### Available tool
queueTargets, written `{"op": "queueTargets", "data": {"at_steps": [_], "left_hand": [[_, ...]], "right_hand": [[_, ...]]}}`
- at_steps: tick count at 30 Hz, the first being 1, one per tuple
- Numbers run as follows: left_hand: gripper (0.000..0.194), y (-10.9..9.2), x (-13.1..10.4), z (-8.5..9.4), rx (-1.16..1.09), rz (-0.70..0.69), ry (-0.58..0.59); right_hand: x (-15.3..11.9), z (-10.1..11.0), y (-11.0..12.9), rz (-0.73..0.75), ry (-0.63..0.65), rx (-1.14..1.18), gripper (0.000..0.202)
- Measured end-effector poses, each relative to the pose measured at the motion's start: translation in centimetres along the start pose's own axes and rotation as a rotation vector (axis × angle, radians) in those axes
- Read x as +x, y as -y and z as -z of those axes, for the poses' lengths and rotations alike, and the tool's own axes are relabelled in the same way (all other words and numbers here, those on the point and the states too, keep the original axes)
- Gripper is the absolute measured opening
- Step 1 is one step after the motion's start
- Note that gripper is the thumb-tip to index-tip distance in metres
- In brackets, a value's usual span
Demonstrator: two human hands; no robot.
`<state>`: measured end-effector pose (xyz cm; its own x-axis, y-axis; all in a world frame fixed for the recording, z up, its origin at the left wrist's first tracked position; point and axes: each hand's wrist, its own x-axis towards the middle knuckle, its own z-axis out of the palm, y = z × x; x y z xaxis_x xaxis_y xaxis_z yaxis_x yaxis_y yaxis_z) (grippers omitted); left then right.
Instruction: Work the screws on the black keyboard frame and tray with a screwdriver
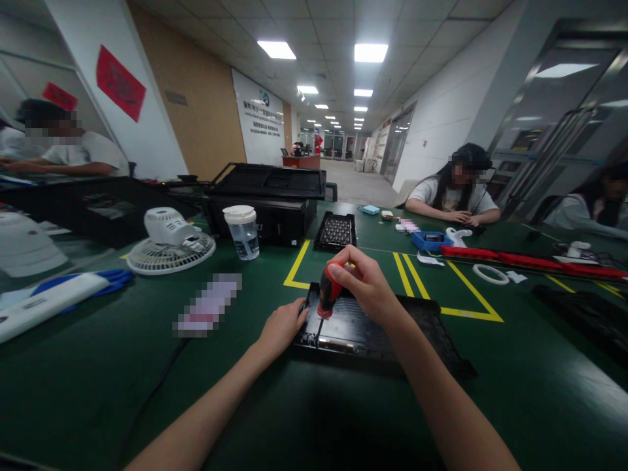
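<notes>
A black panel (387,327) lies on the green table in front of me. My right hand (360,281) grips a red and black screwdriver (328,294) from above. The screwdriver stands nearly upright, its shaft pointing down at the panel's near left part, close to a small metal strip. At the panel's left edge, my left hand (284,327) has its fingers closed on the rim. Behind the panel sits a black tray (335,231) with rows of small round parts.
On the green table (245,399) are a white fan (171,245), a lidded cup (242,232), a black case (265,216), a blue box (430,241) and a white ring (490,274). People sit beyond at both sides.
</notes>
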<state>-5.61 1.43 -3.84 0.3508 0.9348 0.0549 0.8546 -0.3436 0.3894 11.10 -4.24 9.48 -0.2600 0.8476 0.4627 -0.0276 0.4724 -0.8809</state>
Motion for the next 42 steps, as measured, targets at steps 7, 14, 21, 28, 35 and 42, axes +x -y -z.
{"op": "queueTargets", "data": {"at_steps": [7, 14, 21, 28, 35, 42], "left_hand": [[0.036, 0.2, 0.0, -0.1, 0.014, -0.01, -0.013], [0.036, -0.1, -0.1, 0.1, 0.011, 0.029, 0.013], [0.035, -0.5, -0.3, 0.5, -0.005, 0.026, 0.021], [0.035, -0.6, -0.4, 0.5, -0.014, 0.026, 0.022], [0.034, -0.3, -0.3, 0.3, 0.004, 0.002, 0.002], [0.034, -0.4, -0.3, 0.4, -0.001, 0.004, 0.005]], "right_hand": [[0.0, -0.1, 0.1, 0.01, -0.026, -0.022, 0.016], [0.0, -0.3, 0.2, 0.023, -0.055, -0.068, 0.018], [-0.2, -0.6, 0.6, 0.024, -0.111, -0.151, 0.022], [-0.4, -0.7, 0.7, 0.033, -0.14, -0.238, 0.024], [-0.6, -1.2, 0.7, 0.041, -0.179, -0.336, 0.023], [-0.6, -1.5, 0.8, 0.067, -0.231, -0.427, 0.024]]}}
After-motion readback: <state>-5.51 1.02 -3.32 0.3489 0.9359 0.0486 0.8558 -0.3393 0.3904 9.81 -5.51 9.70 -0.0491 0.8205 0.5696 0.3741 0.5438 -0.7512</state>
